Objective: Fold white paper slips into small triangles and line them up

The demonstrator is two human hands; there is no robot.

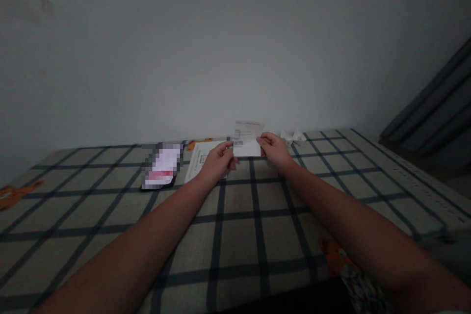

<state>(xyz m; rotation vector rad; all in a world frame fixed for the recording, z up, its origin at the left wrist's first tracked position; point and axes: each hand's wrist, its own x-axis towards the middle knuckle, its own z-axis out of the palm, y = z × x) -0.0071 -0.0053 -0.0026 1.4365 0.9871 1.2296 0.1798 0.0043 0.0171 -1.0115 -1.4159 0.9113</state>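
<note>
Both arms reach forward over the checked cloth. A small white sheet of printed paper (248, 138) is held up between my hands, tilted towards me. My left hand (218, 159) pinches its left edge, and my right hand (274, 148) grips the right edge between thumb and fingers. Dark print and a small block of code show on the sheet's left part, too small to read. Under and beside my left hand lies another white printed sheet (195, 161), partly covered by the hand.
A phone (164, 166) with a blurred-out screen rests left of the papers. Crumpled white paper (293, 137) sits behind my right hand. The checked cloth (239, 235) runs back to a grey wall (221, 49). A dark curtain (434, 103) hangs at the far right.
</note>
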